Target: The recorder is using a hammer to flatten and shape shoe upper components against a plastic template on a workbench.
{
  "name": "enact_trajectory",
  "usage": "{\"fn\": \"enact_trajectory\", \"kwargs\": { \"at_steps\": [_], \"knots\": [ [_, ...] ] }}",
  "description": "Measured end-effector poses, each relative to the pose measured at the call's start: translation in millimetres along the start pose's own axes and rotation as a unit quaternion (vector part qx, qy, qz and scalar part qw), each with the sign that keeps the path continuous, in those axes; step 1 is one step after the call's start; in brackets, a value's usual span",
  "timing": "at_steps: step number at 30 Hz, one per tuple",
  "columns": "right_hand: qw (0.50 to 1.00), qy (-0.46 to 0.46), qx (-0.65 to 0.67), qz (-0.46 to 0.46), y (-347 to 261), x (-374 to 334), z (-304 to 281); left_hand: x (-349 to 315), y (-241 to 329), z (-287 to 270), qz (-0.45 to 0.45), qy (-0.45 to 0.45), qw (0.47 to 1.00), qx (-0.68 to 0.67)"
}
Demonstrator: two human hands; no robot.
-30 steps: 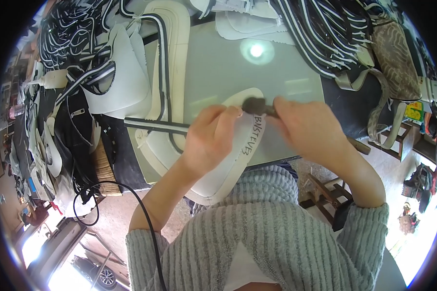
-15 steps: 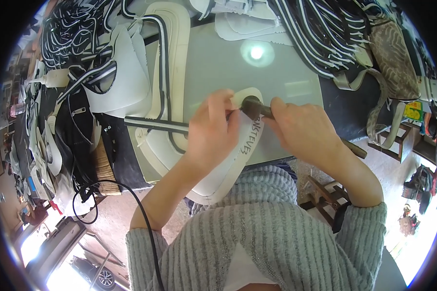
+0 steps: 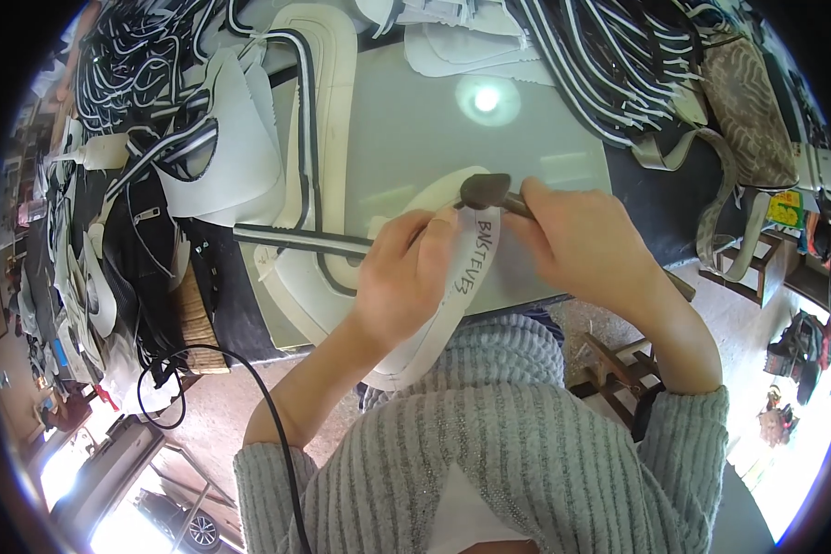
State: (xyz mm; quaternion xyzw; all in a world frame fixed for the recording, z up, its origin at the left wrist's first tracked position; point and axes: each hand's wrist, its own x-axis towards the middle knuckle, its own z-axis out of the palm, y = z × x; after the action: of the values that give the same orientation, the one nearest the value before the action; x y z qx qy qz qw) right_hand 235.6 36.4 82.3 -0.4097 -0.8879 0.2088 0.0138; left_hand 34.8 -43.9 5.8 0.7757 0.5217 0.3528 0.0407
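My right hand grips a hammer by its handle, whose end shows past my wrist. The dark metal head is over the far end of a curved pale panel with handwriting along its right arm. On the left side of the head, my left hand is closed with thumb and fingers pinched together at a black-and-white striped strip. That strip runs leftward from under the hand across the panel. The fingertips are close beside the hammer head, and what lies right under the head is hidden.
A green-grey board covers the table. Bundles of striped strips lie at the far right, more at the far left. White cut pieces are stacked at the back. A patterned pouch sits at the right edge. A black cable hangs at left.
The hammer head has turned and shifted slightly up and right. My left hand has drawn back a little toward me, and the fingers have lowered closer to the panel.
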Motion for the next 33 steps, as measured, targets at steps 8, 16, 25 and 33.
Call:
{"fn": "enact_trajectory", "kwargs": {
  "at_steps": [8, 16, 25, 33],
  "knots": [
    [1.000, -0.005, 0.011, 0.011, -10, -8, -1, 0, 0, 2, -0.020, 0.031, 0.999, -0.033],
    [0.999, -0.010, -0.026, 0.029, -9, -10, 4, 12, -1, 4, -0.123, 0.022, 0.984, -0.125],
    [0.999, -0.004, -0.011, 0.037, -3, -10, 9, 16, -10, 6, -0.021, 0.025, 0.996, -0.084],
    [0.999, 0.016, 0.035, 0.036, -6, -3, -14, 13, -20, -3, 0.068, -0.019, 0.997, -0.031]
  ]
}}
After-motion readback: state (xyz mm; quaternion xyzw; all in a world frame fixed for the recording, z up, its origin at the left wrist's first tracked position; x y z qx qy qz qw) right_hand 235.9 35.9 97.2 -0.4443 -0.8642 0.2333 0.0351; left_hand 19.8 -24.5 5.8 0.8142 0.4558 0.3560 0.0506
